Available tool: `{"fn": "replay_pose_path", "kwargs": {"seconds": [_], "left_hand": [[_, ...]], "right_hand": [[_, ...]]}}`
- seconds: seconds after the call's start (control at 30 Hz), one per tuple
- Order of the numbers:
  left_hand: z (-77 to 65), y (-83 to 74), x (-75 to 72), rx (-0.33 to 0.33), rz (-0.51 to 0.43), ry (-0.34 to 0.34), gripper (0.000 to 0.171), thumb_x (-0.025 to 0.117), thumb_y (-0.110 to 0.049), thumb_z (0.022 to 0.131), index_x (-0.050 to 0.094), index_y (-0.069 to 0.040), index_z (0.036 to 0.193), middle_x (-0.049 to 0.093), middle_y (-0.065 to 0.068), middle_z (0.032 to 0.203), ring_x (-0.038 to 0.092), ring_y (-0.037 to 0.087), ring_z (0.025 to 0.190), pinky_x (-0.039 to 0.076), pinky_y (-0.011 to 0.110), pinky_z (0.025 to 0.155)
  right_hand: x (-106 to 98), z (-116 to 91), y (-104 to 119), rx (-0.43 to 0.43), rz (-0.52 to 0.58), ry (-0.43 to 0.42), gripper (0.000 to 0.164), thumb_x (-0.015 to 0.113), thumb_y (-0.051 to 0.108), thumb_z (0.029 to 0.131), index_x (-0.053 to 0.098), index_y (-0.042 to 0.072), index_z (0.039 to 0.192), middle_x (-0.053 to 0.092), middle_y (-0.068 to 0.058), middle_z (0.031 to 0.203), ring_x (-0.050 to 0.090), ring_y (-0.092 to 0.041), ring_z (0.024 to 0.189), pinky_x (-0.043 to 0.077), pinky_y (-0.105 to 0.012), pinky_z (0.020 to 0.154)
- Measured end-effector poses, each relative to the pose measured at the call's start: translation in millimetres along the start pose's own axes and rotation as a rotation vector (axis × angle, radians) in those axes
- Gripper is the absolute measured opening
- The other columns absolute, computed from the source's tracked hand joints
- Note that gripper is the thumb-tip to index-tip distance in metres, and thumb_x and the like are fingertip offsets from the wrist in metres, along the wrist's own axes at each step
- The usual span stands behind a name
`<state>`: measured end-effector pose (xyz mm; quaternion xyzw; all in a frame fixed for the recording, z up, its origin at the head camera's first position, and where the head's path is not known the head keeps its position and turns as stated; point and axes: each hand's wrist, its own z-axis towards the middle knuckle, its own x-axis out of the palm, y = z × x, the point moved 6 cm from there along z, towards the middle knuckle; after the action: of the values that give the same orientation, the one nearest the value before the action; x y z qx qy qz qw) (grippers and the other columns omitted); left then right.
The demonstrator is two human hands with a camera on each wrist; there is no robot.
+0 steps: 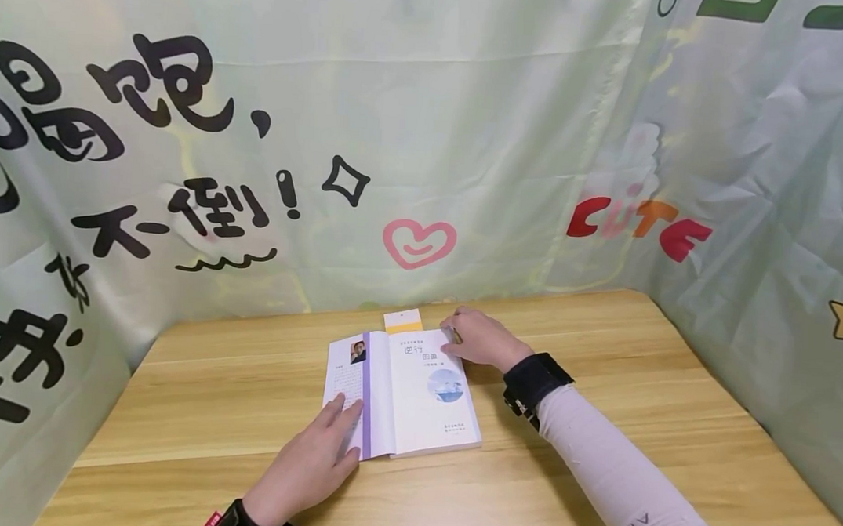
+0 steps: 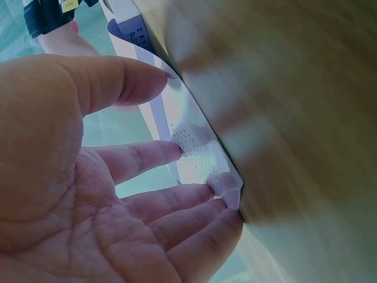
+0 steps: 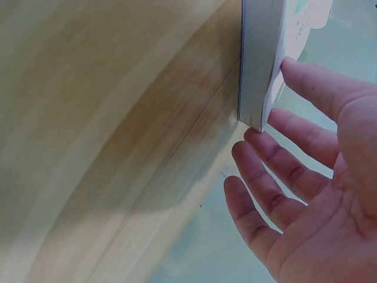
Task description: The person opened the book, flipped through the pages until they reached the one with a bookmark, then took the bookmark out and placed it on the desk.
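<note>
An open book lies on the wooden table, showing a title page with a round blue picture. Its left side has a purple strip, a small portrait photo and printed text. My left hand rests its extended fingers on that left side; in the left wrist view, the thumb touches its lower edge. At the top right corner is my right hand. The right wrist view has its thumb on the title page and the index finger at the page corner, pinching it. The other fingers spread beside the page block.
A white and yellow card sticks out past the book's top edge. The wooden table ends at a fabric backdrop printed with lettering, a pink heart and a star. Dark bands circle both wrists.
</note>
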<state>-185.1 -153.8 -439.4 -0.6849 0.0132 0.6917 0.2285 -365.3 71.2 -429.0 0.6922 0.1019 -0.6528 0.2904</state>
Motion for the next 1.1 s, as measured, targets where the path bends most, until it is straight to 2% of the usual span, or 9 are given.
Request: {"fn": "replay_pose_path", "kwargs": {"seconds": [0.47, 0.57, 0.63, 0.77, 0.87, 1.1], "left_hand": [[0.8, 0.0, 1.2, 0.002, 0.016, -0.013, 0.06, 0.065, -0.03, 0.089, 0.05, -0.003, 0.141, 0.039, 0.028, 0.142, 0.042, 0.04, 0.126, 0.041, 0.052, 0.095], [0.9, 0.1, 1.3, 0.001, 0.02, -0.01, 0.06, 0.065, -0.03, 0.089, 0.049, -0.003, 0.141, 0.039, 0.029, 0.142, 0.042, 0.041, 0.126, 0.041, 0.053, 0.095], [0.7, 0.1, 1.5, -0.002, 0.022, -0.007, 0.061, 0.065, -0.031, 0.089, 0.049, -0.004, 0.141, 0.039, 0.028, 0.142, 0.042, 0.04, 0.126, 0.041, 0.053, 0.095], [0.6, -0.5, 1.4, 0.005, 0.023, -0.005, 0.06, 0.065, -0.03, 0.089, 0.049, -0.003, 0.141, 0.039, 0.028, 0.142, 0.042, 0.041, 0.126, 0.042, 0.053, 0.094], [0.6, -0.3, 2.0, 0.003, 0.026, -0.003, 0.061, 0.065, -0.031, 0.089, 0.049, -0.004, 0.141, 0.039, 0.028, 0.142, 0.041, 0.04, 0.126, 0.042, 0.053, 0.094], [0.0, 0.8, 2.3, 0.002, 0.033, 0.001, 0.061, 0.064, -0.032, 0.09, 0.049, -0.004, 0.142, 0.039, 0.027, 0.143, 0.041, 0.04, 0.127, 0.042, 0.053, 0.094]], "right_hand": [[-1.9, -1.8, -0.6, 0.033, 0.011, -0.048, 0.044, 0.075, 0.032, 0.083, 0.061, 0.012, 0.12, 0.056, -0.004, 0.105, 0.049, -0.017, 0.087, 0.044, -0.027, 0.074], [-3.0, -2.7, 0.0, 0.033, 0.011, -0.06, 0.042, 0.076, 0.031, 0.083, 0.059, 0.012, 0.116, 0.054, -0.002, 0.101, 0.049, -0.017, 0.085, 0.044, -0.027, 0.071], [-4.1, -4.1, -0.1, 0.036, 0.023, -0.059, 0.037, 0.076, 0.031, 0.083, 0.059, 0.011, 0.109, 0.054, -0.002, 0.092, 0.049, -0.017, 0.08, 0.042, -0.027, 0.067], [-5.6, -10.2, -4.7, 0.059, 0.153, -0.028, 0.024, 0.075, 0.03, 0.083, 0.061, 0.012, 0.088, 0.052, -0.002, 0.072, 0.05, -0.016, 0.067, 0.039, -0.025, 0.058], [-6.1, -18.5, -7.3, 0.049, 0.272, 0.011, 0.023, 0.074, 0.03, 0.085, 0.061, 0.013, 0.075, 0.048, 0.001, 0.062, 0.048, -0.013, 0.058, 0.035, -0.023, 0.054], [-3.8, -40.9, -2.7, -0.041, 0.401, 0.053, 0.031, 0.069, 0.03, 0.089, 0.058, 0.012, 0.066, 0.042, 0.007, 0.055, 0.04, -0.008, 0.049, 0.03, -0.021, 0.048]]}}
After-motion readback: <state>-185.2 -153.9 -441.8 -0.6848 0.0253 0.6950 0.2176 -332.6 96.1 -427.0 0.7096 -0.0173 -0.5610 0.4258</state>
